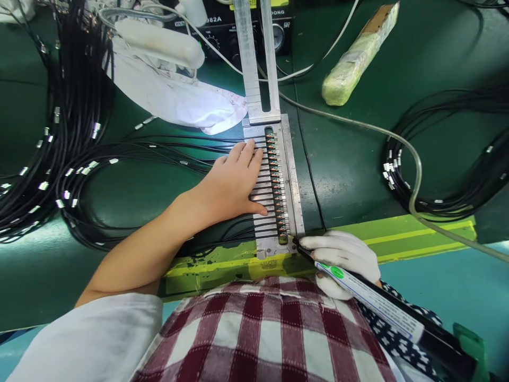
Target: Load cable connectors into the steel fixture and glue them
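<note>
White-gloved, our right hand (345, 260) grips a black-and-white cylindrical tool (382, 307) near the slotted silver metal fixture (293, 183); our bare left hand (238, 178) (spread, unclenched) rests across thin black cables (194, 165) there.

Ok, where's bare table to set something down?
Table between the thin wire and right cable coil, below the hose; also right of the wrapped block, above that coil. Crowded: left side, black cables, and the metal plate under the left hand.

Left hand (240, 178) bare, palm down, fingers (247, 151) loosely spread, left forearm (145, 244) angling in from lower left; white-gloved right hand (352, 254) curled in grip.
</note>
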`<state>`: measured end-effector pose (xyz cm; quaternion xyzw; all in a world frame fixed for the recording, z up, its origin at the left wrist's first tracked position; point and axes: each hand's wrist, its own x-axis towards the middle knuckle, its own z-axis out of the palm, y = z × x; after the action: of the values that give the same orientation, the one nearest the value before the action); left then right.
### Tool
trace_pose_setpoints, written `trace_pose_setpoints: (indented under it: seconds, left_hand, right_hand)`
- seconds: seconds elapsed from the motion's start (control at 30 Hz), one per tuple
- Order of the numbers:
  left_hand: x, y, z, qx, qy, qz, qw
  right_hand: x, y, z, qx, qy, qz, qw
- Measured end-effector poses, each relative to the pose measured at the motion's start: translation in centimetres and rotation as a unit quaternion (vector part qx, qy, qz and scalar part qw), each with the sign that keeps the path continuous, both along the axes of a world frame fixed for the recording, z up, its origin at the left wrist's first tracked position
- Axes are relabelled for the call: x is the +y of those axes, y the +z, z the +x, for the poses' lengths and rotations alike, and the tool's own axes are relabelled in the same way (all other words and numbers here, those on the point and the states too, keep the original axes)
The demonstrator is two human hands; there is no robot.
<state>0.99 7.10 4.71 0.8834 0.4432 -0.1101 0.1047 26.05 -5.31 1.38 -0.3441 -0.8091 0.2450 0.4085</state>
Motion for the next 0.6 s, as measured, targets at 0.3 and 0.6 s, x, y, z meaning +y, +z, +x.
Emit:
trace_pose_setpoints:
  seconds: [0.3, 0.6]
  left_hand:
    - [0.16, 0.01, -0.04, 0.011, 0.002, -0.014, 1.000]
    - [0.12, -0.25, -0.16, 0.004, 0.001, -0.005, 1.000]
  right_hand:
    - [-0.28, -0.05, -0.10, 0.029, -0.002, -0.011, 1.000]
    - [-0.26, -0.07, 0.10, 0.019, -0.001, -0.008, 1.000]
